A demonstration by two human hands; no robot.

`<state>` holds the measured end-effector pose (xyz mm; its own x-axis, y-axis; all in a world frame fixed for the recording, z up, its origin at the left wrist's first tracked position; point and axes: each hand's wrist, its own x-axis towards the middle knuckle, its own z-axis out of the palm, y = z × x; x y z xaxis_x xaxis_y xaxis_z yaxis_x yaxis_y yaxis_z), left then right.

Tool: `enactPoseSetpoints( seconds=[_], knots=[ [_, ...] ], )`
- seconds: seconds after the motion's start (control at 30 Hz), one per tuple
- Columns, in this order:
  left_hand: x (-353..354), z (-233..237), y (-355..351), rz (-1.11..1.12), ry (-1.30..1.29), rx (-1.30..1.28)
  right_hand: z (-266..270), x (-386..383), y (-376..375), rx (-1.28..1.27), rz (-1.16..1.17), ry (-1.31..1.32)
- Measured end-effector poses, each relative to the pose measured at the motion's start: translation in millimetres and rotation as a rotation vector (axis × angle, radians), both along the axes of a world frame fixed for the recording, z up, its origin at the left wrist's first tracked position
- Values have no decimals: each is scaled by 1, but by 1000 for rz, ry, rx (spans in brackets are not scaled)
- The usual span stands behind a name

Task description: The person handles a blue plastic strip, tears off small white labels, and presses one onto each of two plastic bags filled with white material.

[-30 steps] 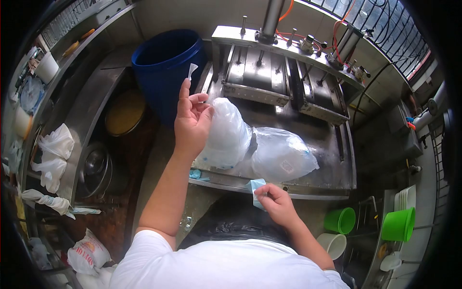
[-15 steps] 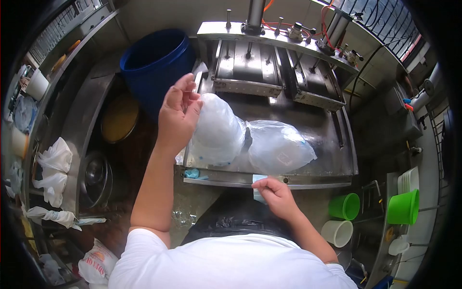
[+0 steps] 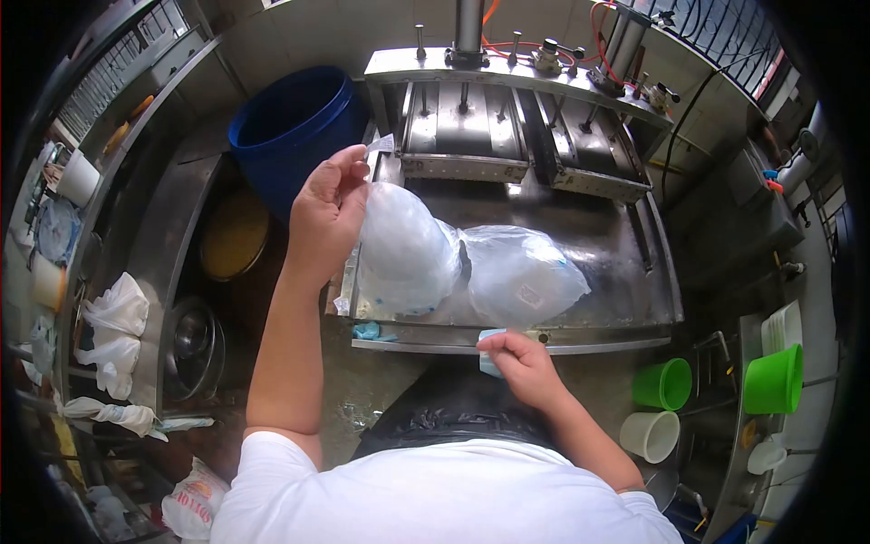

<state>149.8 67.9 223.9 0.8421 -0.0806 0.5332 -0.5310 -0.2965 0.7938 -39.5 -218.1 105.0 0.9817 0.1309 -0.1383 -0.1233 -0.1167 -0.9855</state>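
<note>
My left hand is raised by the left end of the metal table, its fingers closed. A small white printed label sticks out from its fingertips. Right beside that hand stands a full, cloudy plastic bag. A second filled plastic bag lies to its right, with a printed label on its side. My right hand, low at the table's front edge, pinches a light blue slip of paper. What fills the bags cannot be made out.
Metal press plates stand behind the bags on the steel table. Crumpled blue scraps lie on its front edge. A blue barrel is at the left, green buckets at the right.
My left hand has shifted slightly left and down, and the white label at its fingertips now shows its printed face. My right hand still pinches the blue slip. The view has tilted a little.
</note>
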Motion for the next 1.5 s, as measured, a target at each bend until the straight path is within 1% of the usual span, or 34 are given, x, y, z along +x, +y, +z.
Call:
enactPoseSetpoints(
  seconds=[0.07, 0.1, 0.17, 0.2, 0.3, 0.33, 0.37, 0.47, 0.53, 0.57, 0.63, 0.67, 0.73, 0.77, 0.83, 0.87, 0.9, 0.97, 1.0, 1.03, 1.07, 1.1, 1.13, 1.17, 1.2, 1.23, 1.27, 1.3, 1.37, 1.4, 1.43, 1.5],
  knots=[
    [-2, 8, -3, 88, -1, 40, -3, 1, -2, -17, 26, -8],
    [-1, 12, -2, 89, -1, 43, -4, 1, -2, -14, 27, -8],
    [1, 20, 0, 107, -38, -69, -7, 2, -1, 38, 25, 17],
    [-1, 30, 0, 139, -24, -16, -7, 3, -1, 42, 27, 15],
    [4, 23, 2, 94, -44, -34, -6, 3, 0, 66, 17, 53],
    [2, 17, 3, 37, -45, -45, -5, 4, -1, 53, 32, 72],
    [-1, 9, -1, 28, -31, -62, -5, 4, -2, 40, 44, 93],
    [-3, -3, -4, 50, 25, 24, -8, 3, -5, 121, 27, 130],
    [-5, 10, -7, 201, 10, 136, -12, 3, -5, 117, 17, 90],
    [-3, 16, -7, 205, -29, 75, -14, 3, -5, 112, 10, 49],
    [-4, 29, -11, 172, -57, 4, -19, 3, -6, 102, 3, 50],
    [-4, 30, -12, 175, -61, 7, -22, 3, -7, 91, -4, 52],
    [-3, 31, -17, 193, -92, 122, -28, 4, -8, 112, -5, 71],
    [-4, 34, -16, 188, -92, 128, -31, 2, -9, 130, -11, 95],
    [-12, 52, -15, 297, -267, 113, -16, 0, -6, 177, -26, 108],
    [-14, 59, -15, 263, -281, -7, -10, -2, -5, 216, -30, 123],
    [-17, 62, -18, 212, -286, -59, -11, -4, -5, 221, -39, 130],
    [-8, 53, -16, 213, -157, 266, -10, -2, -6, 137, -25, 114],
    [-10, 52, -20, 200, -121, 267, -10, 1, -8, 138, -27, 113],
    [-10, 57, -21, 194, -125, 270, -12, 6, -10, 20, 40, 112],
    [-10, 65, -20, 235, -241, 162, -15, 10, -11, -95, 104, 117],
    [-14, 73, -19, 276, -348, 55, -21, 13, -10, -86, 95, 127],
    [-15, 77, -19, 246, -342, -29, -28, 20, -6, -138, 132, 20],
    [-12, 76, -19, 244, -341, -26, -31, 27, -1, -193, 170, -94],
    [-8, 72, -18, 242, -284, 78, -29, 34, 7, -192, 168, -97],
    [-5, 70, -19, 239, -229, 183, -26, 42, 18, -103, 113, -102],
    [-5, 68, -20, 276, -205, 210, -24, 51, 28, -12, 56, -107],
    [-8, 71, -19, 269, -209, 215, -29, 63, 36, -6, 49, -110],
    [-13, 80, -13, 354, -229, 143, -42, 86, 49, 67, 18, -9],
    [-13, 84, -5, 357, -289, 93, -38, 92, 54, 136, -4, 26],
    [-14, 88, 2, 353, -290, 97, -34, 95, 56, 141, -7, 26],
    [-17, 96, 15, 297, -290, -91, -26, 98, 60, 92, 3, 2]
  ],
)
